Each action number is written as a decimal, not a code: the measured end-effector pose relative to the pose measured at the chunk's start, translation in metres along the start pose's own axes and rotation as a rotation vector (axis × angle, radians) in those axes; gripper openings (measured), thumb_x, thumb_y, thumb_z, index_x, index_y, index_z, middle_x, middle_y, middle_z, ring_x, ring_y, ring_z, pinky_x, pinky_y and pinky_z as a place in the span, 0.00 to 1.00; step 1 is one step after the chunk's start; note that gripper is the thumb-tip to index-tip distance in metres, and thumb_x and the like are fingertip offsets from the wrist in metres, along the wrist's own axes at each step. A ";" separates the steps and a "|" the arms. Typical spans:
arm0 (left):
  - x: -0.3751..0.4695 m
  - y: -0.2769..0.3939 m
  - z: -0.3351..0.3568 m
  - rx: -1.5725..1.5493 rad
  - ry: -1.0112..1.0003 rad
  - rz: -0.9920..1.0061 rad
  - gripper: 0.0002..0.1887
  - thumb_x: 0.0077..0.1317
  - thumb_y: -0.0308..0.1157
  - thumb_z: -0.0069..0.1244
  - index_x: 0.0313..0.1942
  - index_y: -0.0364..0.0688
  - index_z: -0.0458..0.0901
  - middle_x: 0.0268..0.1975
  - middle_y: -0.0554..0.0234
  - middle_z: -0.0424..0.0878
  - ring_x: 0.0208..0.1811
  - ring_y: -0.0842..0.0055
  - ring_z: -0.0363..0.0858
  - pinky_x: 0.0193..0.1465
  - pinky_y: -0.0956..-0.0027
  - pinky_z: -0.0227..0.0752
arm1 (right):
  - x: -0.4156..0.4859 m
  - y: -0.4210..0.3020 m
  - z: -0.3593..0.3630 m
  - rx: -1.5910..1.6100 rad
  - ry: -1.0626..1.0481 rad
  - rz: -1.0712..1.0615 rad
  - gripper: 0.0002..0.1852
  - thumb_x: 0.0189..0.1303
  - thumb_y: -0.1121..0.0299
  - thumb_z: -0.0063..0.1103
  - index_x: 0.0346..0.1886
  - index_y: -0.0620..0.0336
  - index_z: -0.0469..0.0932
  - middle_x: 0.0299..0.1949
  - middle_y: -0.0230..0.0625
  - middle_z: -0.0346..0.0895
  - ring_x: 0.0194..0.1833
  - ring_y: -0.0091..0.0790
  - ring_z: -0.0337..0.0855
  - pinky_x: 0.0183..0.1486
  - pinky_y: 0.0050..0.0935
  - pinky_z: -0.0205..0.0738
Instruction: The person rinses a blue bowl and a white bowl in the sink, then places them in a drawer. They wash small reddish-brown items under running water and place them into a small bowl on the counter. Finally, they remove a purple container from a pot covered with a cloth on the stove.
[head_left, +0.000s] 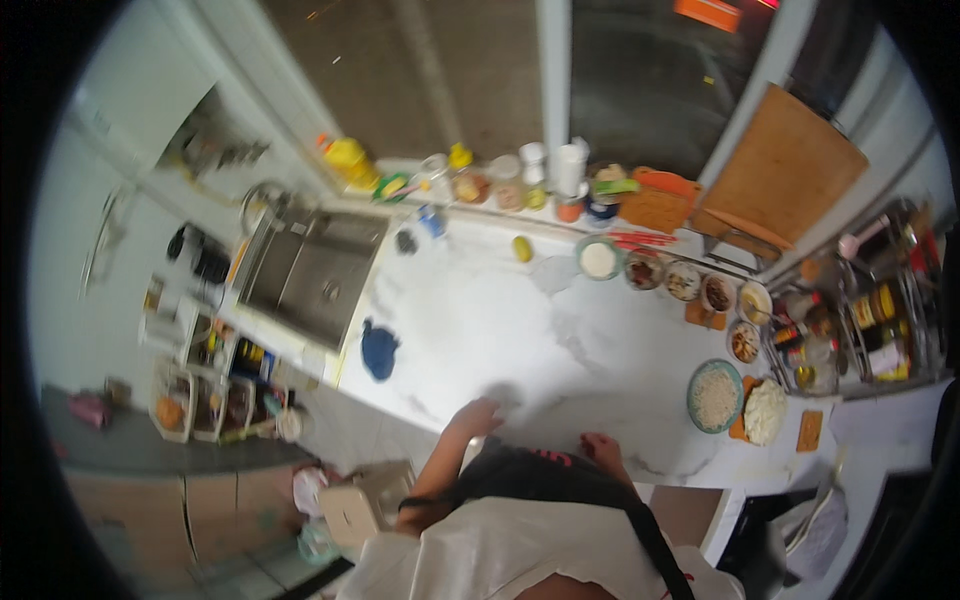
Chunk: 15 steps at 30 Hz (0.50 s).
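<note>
My left hand (477, 418) is over the front edge of a white marbled counter (480, 322), fingers spread a little and holding nothing visible. Close to my body, beside the dark apron (525, 469), is my right hand (601, 448); its fingers are curled, and whether they hold anything cannot be told. A dark blue cloth (379, 349) lies left of my hands near the sink. Toward the back lies a yellow-green oval item (522, 249). On the right are a plate of pale grated or grain-like food (715, 396) and a heap of white food (766, 412).
A steel sink (330, 270) is at the left. Small bowls, one with white contents (598, 259), curve along the back right. Jars and bottles line the windowsill, beside a large wooden cutting board (784, 165). A rack of condiments (885, 322) stands far right. A beige bin (364, 510) is below left.
</note>
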<state>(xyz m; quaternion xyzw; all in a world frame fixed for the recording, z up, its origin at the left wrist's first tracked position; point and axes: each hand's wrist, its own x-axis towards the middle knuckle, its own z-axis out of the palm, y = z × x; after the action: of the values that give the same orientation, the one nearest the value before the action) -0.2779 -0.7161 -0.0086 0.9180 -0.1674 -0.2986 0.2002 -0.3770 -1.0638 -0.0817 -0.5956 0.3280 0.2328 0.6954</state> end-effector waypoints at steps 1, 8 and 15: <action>-0.001 -0.002 0.007 0.018 0.028 0.026 0.23 0.66 0.47 0.50 0.52 0.38 0.79 0.54 0.45 0.79 0.58 0.52 0.74 0.61 0.54 0.69 | -0.006 -0.009 0.001 -0.090 -0.005 -0.081 0.12 0.66 0.64 0.59 0.41 0.62 0.86 0.28 0.29 0.80 0.29 0.22 0.76 0.34 0.23 0.72; -0.005 -0.034 0.064 -0.105 0.239 0.086 0.19 0.65 0.45 0.52 0.45 0.37 0.79 0.50 0.46 0.80 0.54 0.52 0.77 0.57 0.53 0.71 | -0.025 -0.101 0.039 -0.070 -0.078 -0.249 0.12 0.66 0.63 0.59 0.38 0.61 0.85 0.36 0.33 0.83 0.40 0.30 0.82 0.45 0.28 0.75; -0.090 -0.054 0.059 -0.241 0.205 -0.096 0.20 0.65 0.45 0.52 0.50 0.40 0.81 0.50 0.44 0.81 0.54 0.51 0.78 0.57 0.53 0.73 | -0.040 -0.090 0.106 -0.870 -0.044 -0.954 0.10 0.58 0.63 0.64 0.37 0.57 0.85 0.44 0.46 0.82 0.53 0.50 0.78 0.58 0.43 0.69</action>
<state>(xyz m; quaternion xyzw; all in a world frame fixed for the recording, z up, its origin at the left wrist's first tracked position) -0.3727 -0.6464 -0.0343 0.9199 -0.0653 -0.2307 0.3104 -0.3207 -0.9740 0.0162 -0.8985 -0.1116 0.0222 0.4240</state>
